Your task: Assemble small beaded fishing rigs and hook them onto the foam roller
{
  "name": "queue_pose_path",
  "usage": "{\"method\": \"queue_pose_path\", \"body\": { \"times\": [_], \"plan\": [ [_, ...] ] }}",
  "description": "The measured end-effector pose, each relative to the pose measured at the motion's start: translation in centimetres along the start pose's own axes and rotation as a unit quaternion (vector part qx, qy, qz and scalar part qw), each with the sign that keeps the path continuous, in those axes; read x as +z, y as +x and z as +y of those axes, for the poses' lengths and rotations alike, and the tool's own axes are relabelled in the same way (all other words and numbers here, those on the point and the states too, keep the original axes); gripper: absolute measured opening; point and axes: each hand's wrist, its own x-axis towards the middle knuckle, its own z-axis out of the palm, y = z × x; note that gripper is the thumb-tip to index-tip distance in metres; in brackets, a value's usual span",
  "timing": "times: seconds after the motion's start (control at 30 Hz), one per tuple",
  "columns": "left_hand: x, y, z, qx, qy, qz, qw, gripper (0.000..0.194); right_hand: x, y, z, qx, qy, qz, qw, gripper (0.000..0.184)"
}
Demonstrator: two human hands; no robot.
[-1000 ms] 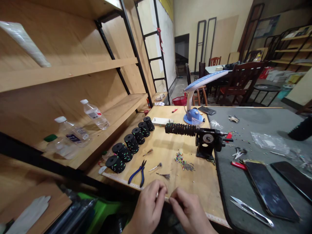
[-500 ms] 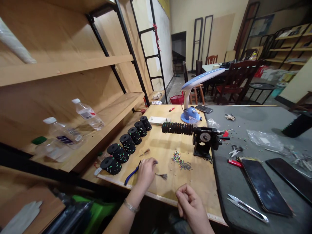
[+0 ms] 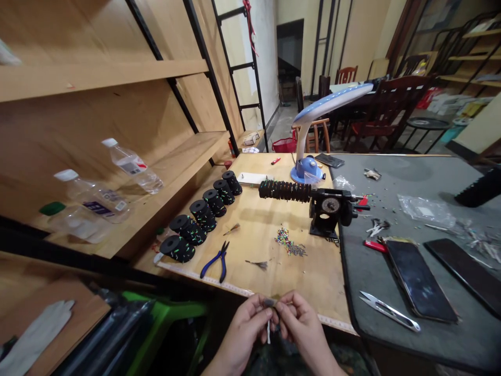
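My left hand [image 3: 250,321] and my right hand [image 3: 299,318] meet at the table's front edge, fingertips pinched close together. A thin whitish strip [image 3: 268,333] hangs below the left fingertips; what else lies between the fingers is too small to make out. Beyond them on the wooden table lie a bundle of fine dark strands [image 3: 258,265], blue-handled pliers [image 3: 219,262] with jaws apart, and a second small bundle of strands [image 3: 232,228]. Colourful beads [image 3: 282,237] lie heaped beside small grey pieces [image 3: 297,250].
Black spools [image 3: 177,248] line the table's left side. A black clamp-like device [image 3: 327,214] carries a dark wound rod [image 3: 285,191], near a blue lamp [image 3: 307,169]. Silver thread snips [image 3: 390,312] and phones [image 3: 420,282] lie on the grey mat [image 3: 352,282]. Bottles [image 3: 92,196] stand on the left shelf.
My left hand has left the pliers and come back to the table edge, joining my right hand. The pliers now show fully. My view has tipped downward.
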Motion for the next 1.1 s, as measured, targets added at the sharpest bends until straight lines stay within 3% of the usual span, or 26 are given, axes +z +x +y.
{"method": "queue_pose_path", "body": {
  "times": [0.13, 0.3, 0.37, 0.77, 1.1],
  "plan": [
    [0.0, 0.0, 0.0, 0.019, 0.045, -0.013, 0.999, 0.024, -0.2, -0.5, -0.4, 0.005, -0.005, -0.005, 1.000, 0.050],
    [0.3, -0.2, 0.0, 0.037, 0.077, 0.008, 0.996, 0.023, -0.6, -1.0, -0.2, -0.053, -0.026, 0.045, 0.997, 0.046],
    [0.3, -0.2, -0.2, 0.045, 0.085, 0.005, 0.995, 0.023, -0.5, -1.1, -0.1, -0.060, -0.036, 0.037, 0.997, 0.045],
    [0.4, -0.5, 0.0, 0.087, 0.114, -0.007, 0.990, 0.025, 0.0, -0.7, 0.0, -0.020, -0.039, 0.021, 0.999, 0.050],
    [0.7, -0.5, -0.2, 0.081, 0.107, -0.010, 0.991, 0.025, -0.2, -0.8, 0.2, -0.009, -0.041, 0.014, 0.999, 0.051]
  ]
}}
